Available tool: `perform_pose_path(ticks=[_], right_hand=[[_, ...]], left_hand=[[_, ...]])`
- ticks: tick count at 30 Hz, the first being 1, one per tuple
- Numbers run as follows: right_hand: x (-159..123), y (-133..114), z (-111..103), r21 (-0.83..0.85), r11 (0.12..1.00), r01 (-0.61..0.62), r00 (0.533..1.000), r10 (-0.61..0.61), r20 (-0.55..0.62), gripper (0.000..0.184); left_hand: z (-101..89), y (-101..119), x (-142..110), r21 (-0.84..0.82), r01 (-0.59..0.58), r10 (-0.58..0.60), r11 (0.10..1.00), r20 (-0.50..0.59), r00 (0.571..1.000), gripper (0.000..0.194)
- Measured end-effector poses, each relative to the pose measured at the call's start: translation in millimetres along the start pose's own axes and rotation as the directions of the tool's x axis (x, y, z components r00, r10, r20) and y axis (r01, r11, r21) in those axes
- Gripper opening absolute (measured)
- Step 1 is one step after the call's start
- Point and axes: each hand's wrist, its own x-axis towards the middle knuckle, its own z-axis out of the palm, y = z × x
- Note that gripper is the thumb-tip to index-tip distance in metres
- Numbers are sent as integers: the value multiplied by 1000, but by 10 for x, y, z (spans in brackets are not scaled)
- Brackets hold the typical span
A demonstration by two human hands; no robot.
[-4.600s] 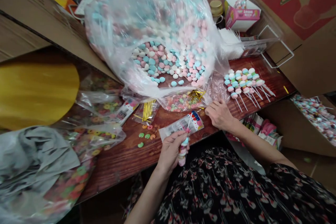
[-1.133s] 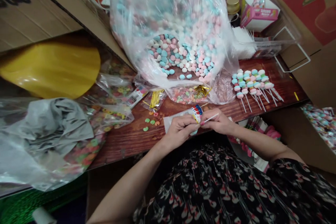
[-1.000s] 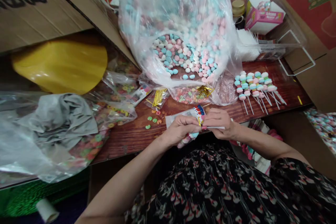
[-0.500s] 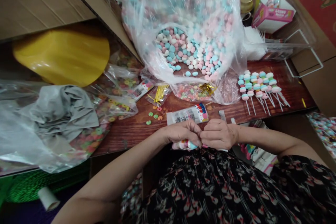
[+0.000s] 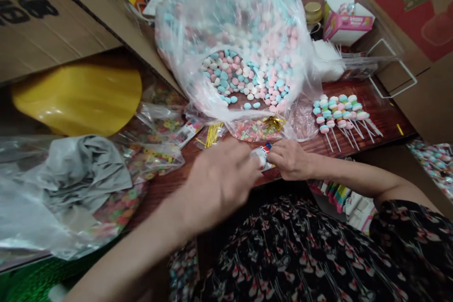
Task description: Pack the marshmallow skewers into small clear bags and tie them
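My left hand (image 5: 219, 181) is lifted close to the camera and smeared by motion, so its fingers and anything in them are unclear. It hovers over the front of the wooden table (image 5: 375, 104). My right hand (image 5: 290, 158) rests at the table's front edge with fingers curled, pinching the end of a small printed wrapper bag (image 5: 264, 151). A pale rounded thing shows between the two hands; I cannot make it out. Beyond them a big clear sack of pink, blue and white candies (image 5: 244, 71) lies open.
Several finished candy skewers (image 5: 341, 113) lie at the right. Gold twist ties (image 5: 212, 134), bags of ring candies (image 5: 155, 155) and a grey cloth in plastic (image 5: 81, 174) sit at the left. Cardboard boxes (image 5: 53, 19) and a pink carton (image 5: 345, 21) flank the table.
Both hands came up from my lap to the table edge. The left hand swung up toward the camera and blurred; the right hand went to the printed wrapper bag. The skewer held earlier is out of sight.
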Motion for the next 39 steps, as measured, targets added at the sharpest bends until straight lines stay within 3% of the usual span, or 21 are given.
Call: perform_pose_path(ticks=[1, 2, 3, 4, 6, 8, 10, 13, 16, 18, 20, 22, 25, 27, 29, 30, 32, 33, 35, 37, 39], right_hand=[[37, 35, -10, 36, 997, -67, 997, 68, -34, 15], [77, 50, -28, 101, 986, -135, 987, 143, -75, 16], [117, 43, -53, 195, 960, -200, 968, 224, -110, 17], [154, 16, -78, 310, 915, -258, 943, 309, -127, 18], [205, -76, -109, 549, 766, -335, 887, 453, -91, 17], [220, -159, -92, 711, 586, -388, 846, 533, 23, 17], [209, -182, -32, 765, 478, -432, 818, 564, 110, 17], [190, -113, 64, 710, 551, -439, 811, 584, 48, 19], [197, -49, 106, 628, 678, -381, 818, 564, -113, 15], [215, -63, 119, 656, 662, -363, 802, 580, -142, 14], [241, -117, 156, 754, 539, -375, 764, 640, -78, 15], [272, -192, 241, 868, 307, -390, 711, 700, 72, 18], [315, -325, 447, 919, -107, -379, 628, 700, 340, 27], [320, -415, 573, 853, -294, -432, 602, 610, 515, 32], [274, -493, 626, 775, -329, -539, 600, 496, 628, 30], [225, -523, 615, 762, -278, -585, 610, 468, 639, 26], [73, -544, 529, 785, -72, -615, 657, 503, 562, 18], [-24, -528, 468, 780, 73, -622, 677, 551, 488, 16], [-226, -443, 355, 724, 255, -641, 689, 606, 397, 14], [-392, -329, 287, 705, 252, -663, 637, 684, 354, 15], [-491, -253, 251, 714, 231, -661, 585, 755, 296, 16]], left_hand=[[79, 106, -25, -18, -121, 122, 992, 42, 992, 11], [184, 156, -39, -79, -197, 208, 977, 167, 964, 10], [298, 146, -38, -123, -189, 210, 974, 192, 959, 10], [403, 81, -22, -158, -142, 166, 977, 153, 974, 12], [536, -148, 45, -252, 67, -92, 965, -92, 991, 14], [549, -365, 115, -441, 150, -291, 885, -272, 917, 19], [513, -465, 155, -567, 119, -383, 815, -373, 845, 20], [549, -431, 132, -651, 75, -438, 756, -417, 797, 37], [705, -374, 27, -784, 94, -457, 614, -257, 851, 54], [786, -373, -56, -760, 112, -406, 640, -211, 889, 47], [810, -386, -127, -623, 110, -347, 775, -274, 897, 32], [797, -395, -189, -447, 97, -275, 889, -354, 894, 23], [765, -378, -333, -214, 103, -185, 971, -412, 892, 22], [729, -354, -535, -123, 152, -191, 981, -426, 884, 22], [650, -341, -865, -139, 244, -280, 960, -406, 870, 18], [593, -343, -1080, -187, 315, -362, 931, -353, 863, 16], [473, -361, -1590, -283, 537, -593, 795, -177, 786, 16], [428, -371, -1868, -309, 671, -717, 674, -53, 695, 19], [408, -389, -2413, -277, 878, -888, 390, 140, 438, 21], [487, -416, -2863, -123, 971, -946, 204, 231, 228, 17], [615, -471, -3145, 90, 990, -974, 109, 209, 88, 14]])
